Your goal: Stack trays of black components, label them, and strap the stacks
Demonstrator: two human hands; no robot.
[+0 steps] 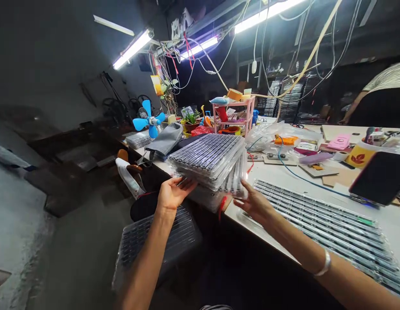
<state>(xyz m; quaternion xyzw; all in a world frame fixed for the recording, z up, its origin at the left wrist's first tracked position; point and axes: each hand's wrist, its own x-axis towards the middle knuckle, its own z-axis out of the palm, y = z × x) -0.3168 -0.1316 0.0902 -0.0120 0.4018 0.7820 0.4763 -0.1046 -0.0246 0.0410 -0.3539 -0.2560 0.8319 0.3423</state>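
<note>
A stack of clear plastic trays (206,153) filled with rows of thin dark strips sits at the table's front edge, its lower right layers tilted and blurred. My left hand (174,193) is at the stack's near left corner, fingers reaching beneath its underside and thumb at the side, holding it from below. By the lower right corner is my right hand (250,200), with its fingers apart and the tips at or very near the tray edges. Whether they touch is unclear. Right of it on the table lies another tray of long silvery strips (319,224).
Below left stands another stack of strip-filled trays (161,237). Behind are a blue fan (149,119), a grey bag (166,140) and a pink rack (234,114). A phone (379,178) and a yellow tub (361,157) are at right. Another person's arm (358,105) shows far right.
</note>
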